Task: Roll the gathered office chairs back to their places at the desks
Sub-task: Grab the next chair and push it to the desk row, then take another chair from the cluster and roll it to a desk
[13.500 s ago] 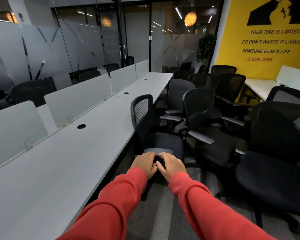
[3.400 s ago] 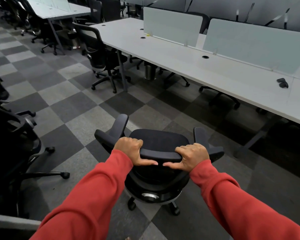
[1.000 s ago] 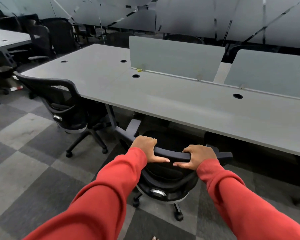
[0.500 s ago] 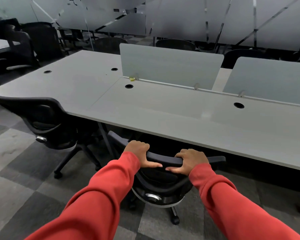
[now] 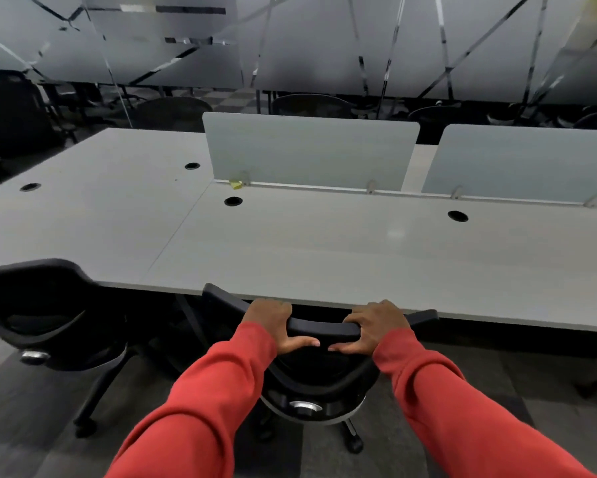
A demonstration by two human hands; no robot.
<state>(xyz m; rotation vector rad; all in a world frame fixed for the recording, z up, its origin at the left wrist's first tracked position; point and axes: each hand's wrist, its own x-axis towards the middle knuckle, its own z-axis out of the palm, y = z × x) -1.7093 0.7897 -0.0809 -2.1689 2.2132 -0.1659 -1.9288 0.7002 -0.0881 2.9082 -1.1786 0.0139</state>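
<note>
Matt black plastic chair (image 5: 324,328), smooth pale desk (image 5: 324,253), frosted dividers (image 5: 311,150)

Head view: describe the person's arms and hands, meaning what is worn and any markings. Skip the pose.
Both arms are covered by long, plain red sleeves of soft, sweatshirt-like fabric, the left sleeve and right sleeve each ending at the wrist. No print or logo shows. The left hand and right hand are bare: no gloves, rings or watch visible.

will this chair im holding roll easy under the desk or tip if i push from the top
The chair probably rolls easily: a caster shows beneath it, though the carpet may drag. Pushing high, where the left hand and right hand grip its backrest, could tip it slightly. Its frame looks stiff.
</note>
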